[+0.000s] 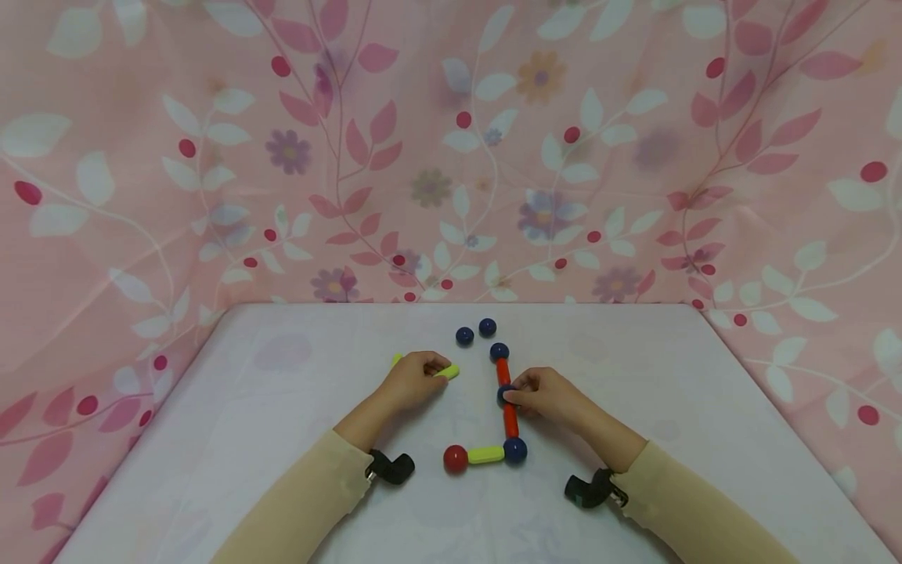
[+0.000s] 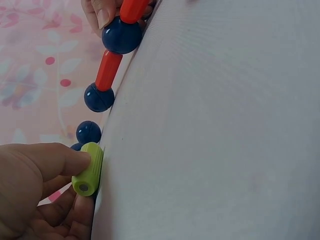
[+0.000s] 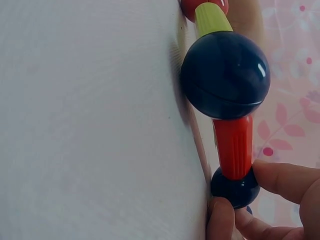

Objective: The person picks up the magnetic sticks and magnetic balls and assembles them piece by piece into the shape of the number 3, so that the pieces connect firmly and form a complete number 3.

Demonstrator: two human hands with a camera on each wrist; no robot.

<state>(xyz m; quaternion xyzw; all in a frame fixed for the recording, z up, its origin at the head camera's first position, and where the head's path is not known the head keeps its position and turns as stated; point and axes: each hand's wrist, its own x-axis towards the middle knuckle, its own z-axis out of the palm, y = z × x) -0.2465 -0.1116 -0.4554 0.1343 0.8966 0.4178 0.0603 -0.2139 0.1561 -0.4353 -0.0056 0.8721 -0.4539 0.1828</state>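
My left hand (image 1: 412, 381) pinches a ribbed yellow-green rod (image 2: 89, 170) between thumb and fingers, close over the table. With thumb and fingertips, my right hand (image 1: 550, 395) grips the middle blue ball (image 3: 235, 187) of a chain on the table. Red rods (image 1: 510, 421) run from that ball to a blue ball (image 1: 499, 352) at the far end and a larger-looking blue ball (image 1: 515, 450) at the near corner. From the corner, a yellow-green rod (image 1: 486, 455) leads left to a red ball (image 1: 456, 459), making an L shape.
Two loose blue balls, one (image 1: 464, 336) left of the other (image 1: 488, 327), lie beyond the chain. Another yellow-green piece (image 1: 398, 359) shows partly behind my left hand. The white table (image 1: 282, 407) ends at a pink floral cloth (image 1: 423, 157).
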